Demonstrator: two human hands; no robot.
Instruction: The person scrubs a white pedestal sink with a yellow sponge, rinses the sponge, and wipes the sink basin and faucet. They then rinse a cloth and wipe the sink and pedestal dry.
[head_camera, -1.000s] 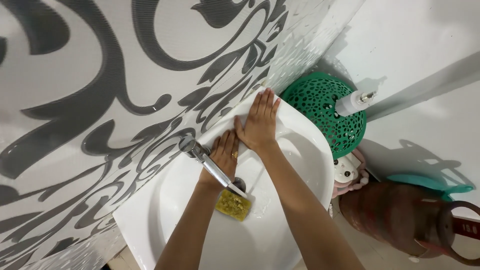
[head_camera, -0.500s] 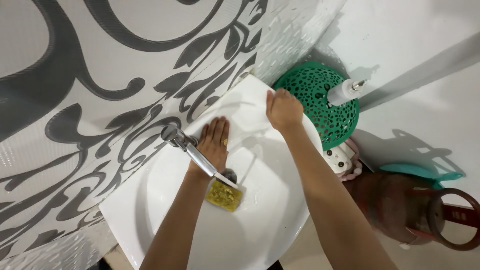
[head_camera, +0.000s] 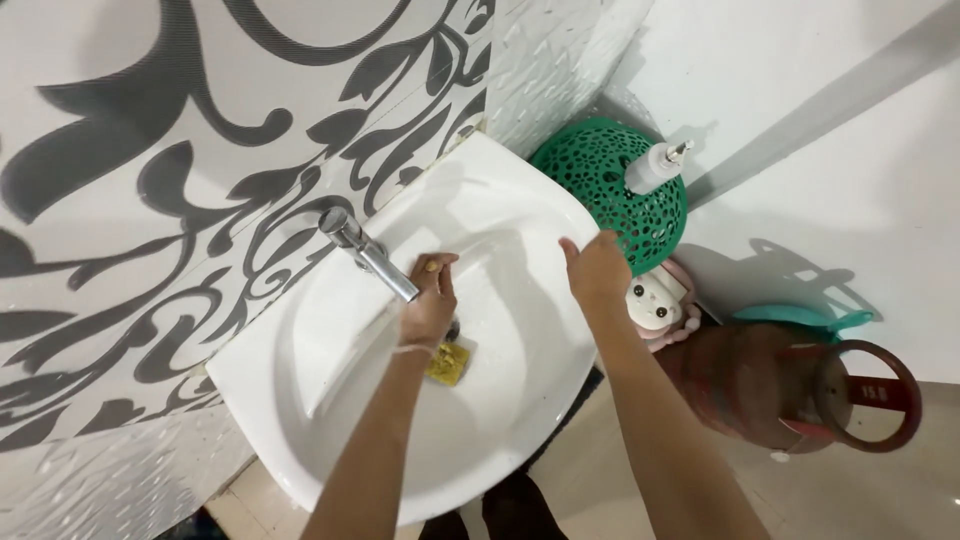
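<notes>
Rubbing glossy white basin (head_camera: 330, 400): hands (head_camera: 430, 310), (head_camera: 597, 270), near yellow sponge (head_camera: 450, 364).

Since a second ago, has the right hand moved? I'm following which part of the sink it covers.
Yes. The right hand has slid from the sink's back ledge by the wall to its right rim, beside the green basket.

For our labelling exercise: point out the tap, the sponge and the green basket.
tap (head_camera: 372, 258), head view, on the middle of its metal spout.
sponge (head_camera: 449, 364), head view, on its yellow-green top face.
green basket (head_camera: 610, 185), head view, on its perforated domed surface.
</notes>
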